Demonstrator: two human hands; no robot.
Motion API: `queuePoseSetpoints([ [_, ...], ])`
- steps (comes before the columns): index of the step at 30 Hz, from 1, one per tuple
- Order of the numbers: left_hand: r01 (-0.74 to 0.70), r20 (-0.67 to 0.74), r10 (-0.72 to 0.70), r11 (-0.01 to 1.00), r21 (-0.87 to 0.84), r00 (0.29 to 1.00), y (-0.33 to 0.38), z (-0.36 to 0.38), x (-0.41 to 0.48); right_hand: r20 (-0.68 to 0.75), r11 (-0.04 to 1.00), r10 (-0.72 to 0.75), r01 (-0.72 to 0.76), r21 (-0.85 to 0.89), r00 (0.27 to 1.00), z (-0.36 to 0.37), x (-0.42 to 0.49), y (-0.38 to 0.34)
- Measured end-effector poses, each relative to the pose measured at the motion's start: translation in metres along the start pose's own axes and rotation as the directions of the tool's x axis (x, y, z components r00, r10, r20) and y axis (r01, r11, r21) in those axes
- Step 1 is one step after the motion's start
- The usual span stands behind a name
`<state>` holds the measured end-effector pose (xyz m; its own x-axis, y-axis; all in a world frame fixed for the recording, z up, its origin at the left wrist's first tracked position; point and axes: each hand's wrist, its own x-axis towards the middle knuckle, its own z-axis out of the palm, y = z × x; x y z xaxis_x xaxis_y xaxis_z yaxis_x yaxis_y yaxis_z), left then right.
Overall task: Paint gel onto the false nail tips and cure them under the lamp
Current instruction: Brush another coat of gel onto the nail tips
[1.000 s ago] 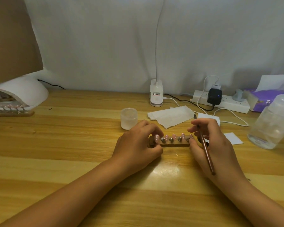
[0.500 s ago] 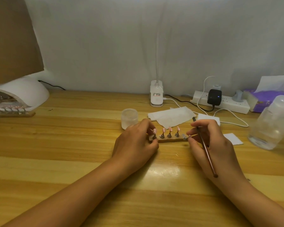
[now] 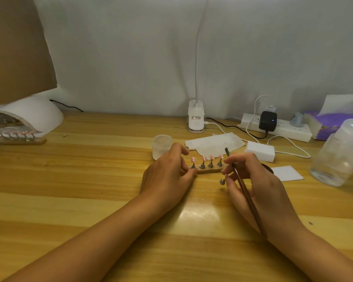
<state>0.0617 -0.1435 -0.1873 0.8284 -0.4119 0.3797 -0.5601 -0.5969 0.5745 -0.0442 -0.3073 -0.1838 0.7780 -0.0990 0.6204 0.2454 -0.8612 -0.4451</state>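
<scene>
Wooden table [image 3: 90, 180] spans the whole scene. A white curing lamp [image 3: 35, 112] sits at the far left, and a second strip [image 3: 22, 141] of pink tips lies at its mouth. A clear bottle [image 3: 340, 155] stands at the right edge, with a white power strip [image 3: 289, 131] further back. A folded tissue [image 3: 214, 144] and a frosted jar [image 3: 161, 145] lie just beyond the hands.

The hands are apart, one at each end of the work. The left hand [image 3: 167, 176] grips the left end of the holder strip [image 3: 209, 170], fingers and thumb curled round it. The right hand [image 3: 259, 188] holds the brush [image 3: 245, 192], bristle end pointing away from the person, and its fingertips also pinch a small metal stand [image 3: 222, 181] just off the strip's right end.

The holder strip rests on the table at centre, carrying four pink nail tips [image 3: 204, 158] upright on metal stands. Whether the pinched stand carries a tip cannot be told.
</scene>
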Motion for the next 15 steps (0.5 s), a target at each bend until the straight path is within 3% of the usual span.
queuePoseSetpoints([
  [10,-0.065,0.005,0.067,0.981,-0.18,0.998,0.003,-0.001,-0.002,0.038,0.999,-0.026,0.027,-0.031,0.999,0.0,-0.001,0.002],
  [15,-0.344,0.03,0.347,0.937,-0.059,0.938,0.01,0.0,-0.009,0.018,1.0,-0.025,0.025,0.017,1.0,0.0,0.0,0.001],
])
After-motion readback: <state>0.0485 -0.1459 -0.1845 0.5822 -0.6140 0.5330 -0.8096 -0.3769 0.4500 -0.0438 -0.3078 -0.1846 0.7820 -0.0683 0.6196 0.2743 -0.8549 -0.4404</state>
